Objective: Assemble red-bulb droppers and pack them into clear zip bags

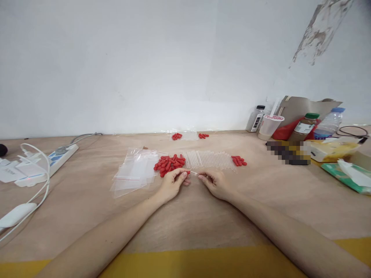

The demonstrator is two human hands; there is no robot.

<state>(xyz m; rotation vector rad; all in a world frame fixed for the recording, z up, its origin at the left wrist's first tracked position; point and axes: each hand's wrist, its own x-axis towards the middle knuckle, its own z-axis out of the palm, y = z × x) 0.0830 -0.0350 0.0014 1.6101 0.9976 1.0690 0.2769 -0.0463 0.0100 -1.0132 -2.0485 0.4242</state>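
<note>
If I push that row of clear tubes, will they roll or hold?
The clear tubes look thin and round, so a sideways push would probably roll them across the flat table. Probably light: right hand and left hand, at its red cap, hold one by fingertips alone. Smooth and transparent, so perhaps slippery, possibly brittle.

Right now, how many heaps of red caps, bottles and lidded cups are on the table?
Heaps of red caps: 4
Bottles: 3
Lidded cup: 1
Total: 8
</note>
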